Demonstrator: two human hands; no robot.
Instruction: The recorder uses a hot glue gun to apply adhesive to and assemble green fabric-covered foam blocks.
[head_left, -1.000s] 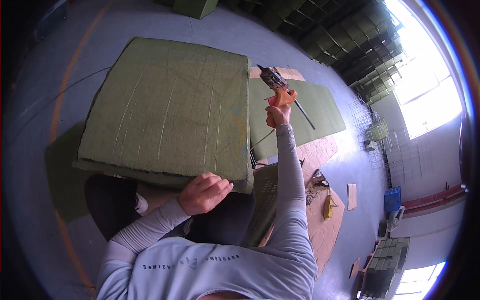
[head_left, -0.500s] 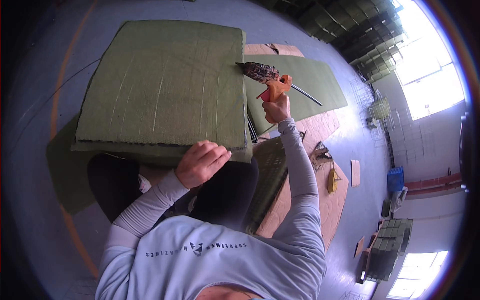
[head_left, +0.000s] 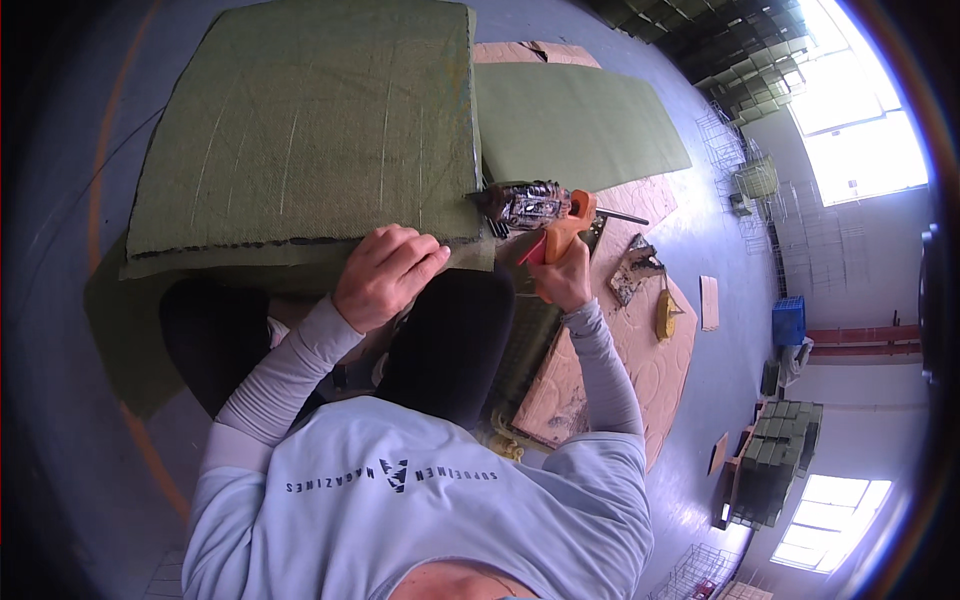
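Note:
A square green fabric panel point(head_left: 290, 130) lies over my lap, with a dark glue line along its near edge and thin pale threads on its surface. My left hand point(head_left: 390, 278) is closed at that near edge, its fingers curled over the fabric close to the right corner. In my right hand point(head_left: 562, 275) is an orange glue gun point(head_left: 572, 222), gripped by the handle. Its dark, grimy, wrapped barrel points left, with the tip at the panel's right edge near the corner. A dark glue stick point(head_left: 625, 216) sticks out behind it.
Another green sheet point(head_left: 590, 125) lies beyond on brown cardboard point(head_left: 630, 340). On the cardboard are a stained scrap point(head_left: 636, 270) and a yellow object point(head_left: 666, 315). Farther right are a blue crate point(head_left: 788, 322), stacked green boxes point(head_left: 785, 460) and wire frames point(head_left: 830, 235).
My right hand has brought the glue gun nearer to me, down the panel's right edge toward the near corner. The panel sits higher in view; my left hand still holds its near edge.

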